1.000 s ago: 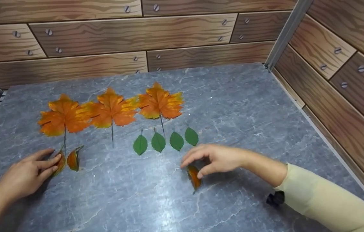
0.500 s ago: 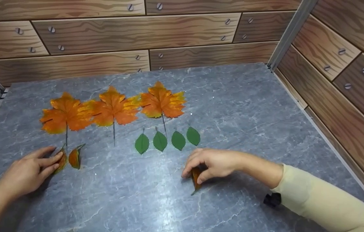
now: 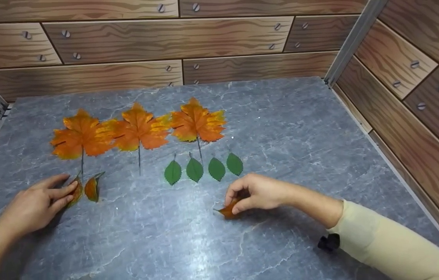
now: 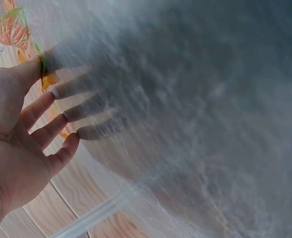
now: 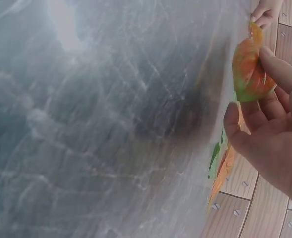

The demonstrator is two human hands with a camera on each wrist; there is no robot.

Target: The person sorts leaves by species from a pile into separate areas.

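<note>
My right hand (image 3: 261, 192) pinches a small curled orange leaf (image 3: 227, 210) with green edges between thumb and fingers, just over the tabletop. The right wrist view shows the broad face of this orange leaf (image 5: 247, 69) under the thumb. At the left, my left hand (image 3: 33, 204) rests on the table, its fairly straight fingers touching a small orange-green leaf (image 3: 75, 194) and partly covering it. Right beside that lies another small curled orange leaf (image 3: 92, 189), untouched. In the left wrist view the left hand (image 4: 31, 129) has its fingers spread.
Three orange maple leaves (image 3: 138, 128) with dark stems lie in a row toward the back. In front of the right-hand maple leaf, several green leaves (image 3: 195, 170) form another row. Wood-patterned walls (image 3: 239, 37) border the grey marbled table (image 3: 301, 128).
My right hand has closed its fingers on the small orange leaf and turned it, so its stem now points left. The left hand stays on its leaf. The view has shifted slightly.
</note>
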